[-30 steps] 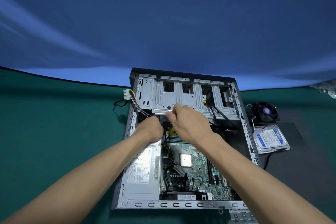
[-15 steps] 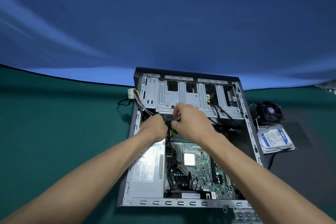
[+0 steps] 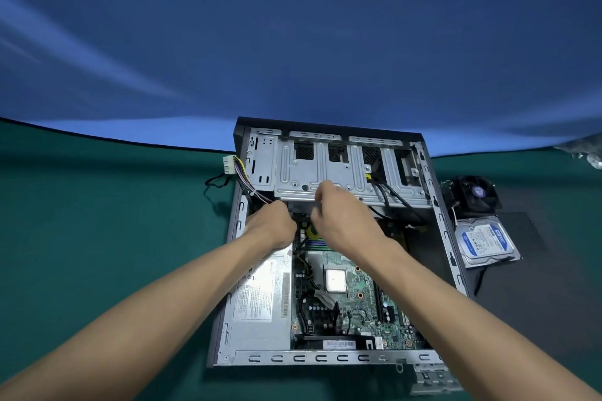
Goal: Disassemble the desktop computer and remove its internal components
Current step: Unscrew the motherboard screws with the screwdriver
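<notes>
The open desktop case [image 3: 325, 358] lies flat on the green table. It holds a silver power supply [image 3: 260, 296], a green motherboard [image 3: 358, 312] with a bare CPU [image 3: 335, 280], and a metal drive cage [image 3: 325, 169] at the far end. My left hand [image 3: 272, 221] is curled over the wire bundle [image 3: 257, 195] at the cage's near left corner, its fingertips hidden. My right hand [image 3: 342, 215] reaches beside it, its fingers curled at a black connector [image 3: 304, 225] between the two hands, its thumb up against the cage edge.
A white multi-pin plug [image 3: 228, 164] hangs outside the case's left wall. On a black panel [image 3: 537, 286] to the right lie a blue-labelled hard drive [image 3: 483, 239] and a black cooler fan [image 3: 477, 194]. A metal bracket [image 3: 433, 381] sits at the near right corner. A blue cloth hangs behind.
Both hands stay at the near edge of the drive cage with only small finger shifts. The view has drifted slightly, so the case sits a little further right.
</notes>
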`<state>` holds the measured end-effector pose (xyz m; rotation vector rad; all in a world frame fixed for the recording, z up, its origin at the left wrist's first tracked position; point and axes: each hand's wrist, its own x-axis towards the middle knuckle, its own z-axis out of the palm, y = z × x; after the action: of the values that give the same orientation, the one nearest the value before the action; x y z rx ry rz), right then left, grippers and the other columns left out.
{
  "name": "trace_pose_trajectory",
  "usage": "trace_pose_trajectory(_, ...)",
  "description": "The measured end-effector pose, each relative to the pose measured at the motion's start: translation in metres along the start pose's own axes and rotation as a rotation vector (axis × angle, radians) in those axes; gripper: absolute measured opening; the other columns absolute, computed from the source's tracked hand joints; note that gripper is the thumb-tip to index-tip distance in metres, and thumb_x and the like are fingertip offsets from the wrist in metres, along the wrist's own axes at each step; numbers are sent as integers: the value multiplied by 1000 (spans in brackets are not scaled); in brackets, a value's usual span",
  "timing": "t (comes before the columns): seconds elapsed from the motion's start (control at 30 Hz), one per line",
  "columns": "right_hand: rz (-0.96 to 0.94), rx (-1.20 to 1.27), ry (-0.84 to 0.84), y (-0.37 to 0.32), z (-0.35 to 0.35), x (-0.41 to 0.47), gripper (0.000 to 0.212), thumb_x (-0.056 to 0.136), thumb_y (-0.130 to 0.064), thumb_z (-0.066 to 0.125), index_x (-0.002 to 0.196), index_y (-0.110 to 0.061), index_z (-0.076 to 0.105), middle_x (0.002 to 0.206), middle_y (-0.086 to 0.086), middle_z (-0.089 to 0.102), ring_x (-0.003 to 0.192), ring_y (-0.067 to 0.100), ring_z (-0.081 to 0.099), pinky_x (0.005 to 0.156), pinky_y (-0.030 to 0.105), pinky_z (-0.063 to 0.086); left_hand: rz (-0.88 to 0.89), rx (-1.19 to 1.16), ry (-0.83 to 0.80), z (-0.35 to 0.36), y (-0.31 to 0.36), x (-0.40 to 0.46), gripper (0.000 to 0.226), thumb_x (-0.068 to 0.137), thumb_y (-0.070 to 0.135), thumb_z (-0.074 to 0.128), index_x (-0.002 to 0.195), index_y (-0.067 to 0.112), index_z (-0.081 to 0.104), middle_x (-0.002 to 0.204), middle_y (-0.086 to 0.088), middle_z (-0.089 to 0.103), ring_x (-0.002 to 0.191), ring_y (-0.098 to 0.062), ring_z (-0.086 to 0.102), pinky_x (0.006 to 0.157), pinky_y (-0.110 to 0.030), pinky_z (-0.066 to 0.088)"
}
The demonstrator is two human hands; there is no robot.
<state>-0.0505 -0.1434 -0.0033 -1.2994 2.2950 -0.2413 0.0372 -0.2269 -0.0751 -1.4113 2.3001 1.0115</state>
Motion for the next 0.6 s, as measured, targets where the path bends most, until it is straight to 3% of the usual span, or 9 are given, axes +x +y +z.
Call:
trace_pose_trajectory(0.1,-49,-1,-32,-5,1,0,30,88,-17,56,115,-14,43,112,8,46,95,32,54,77,37,44,0,1,-7,-1,0,-1,25,84,7,44,60,13,46,59,-1,48,52,-17,42,45,-27,28)
trace_pose_trajectory(0.2,-27,-14,16,-4,-1,1,28,95,-35,49,112,-13,46,107,9,49,93,32,54,79,39,45,0,-29,-2,0,0,-1,19,85,8,44,70,11,55,66,-2,54,59,-19,49,47,-27,33)
trace_pose_trajectory(0.27,-48,15,6,-2,-2,1,18,94,-24,47,109,-14,48,108,8,52,92,29,54,78,38,44,-4,-6,-1,0,1,-1,21,85,8,43,66,12,53,64,-1,53,57,-19,48,46,-26,32)
trace_pose_trajectory(0.33,-71,32,-29,0,-2,0,24,87,-19,55,109,-18,46,110,4,49,87,23,51,72,34,40,-12,1,-3,-1,1,0,23,84,8,45,63,13,50,62,-1,50,57,-19,46,46,-26,31)
trace_pose_trajectory(0.4,-58,0,-38,0,-2,-1,32,87,-31,58,113,-20,44,110,2,47,86,24,50,70,33,39,-2,-4,-10,0,0,0,20,85,10,47,67,13,53,66,-2,54,60,-20,50,49,-27,36)
trace_pose_trajectory(0.5,-11,-73,-6,1,-4,0,37,95,-49,41,111,-16,47,107,4,50,93,28,54,74,37,40,7,-32,-1,1,-2,-1,17,85,11,47,72,14,57,72,-2,59,62,-19,53,49,-27,38)
trace_pose_trajectory(0.6,-41,-24,-27,-1,-5,1,20,97,-27,42,110,-13,47,111,7,50,94,30,55,80,39,45,-12,-4,13,0,0,0,24,84,8,44,62,14,50,63,-1,53,54,-17,46,45,-26,30)
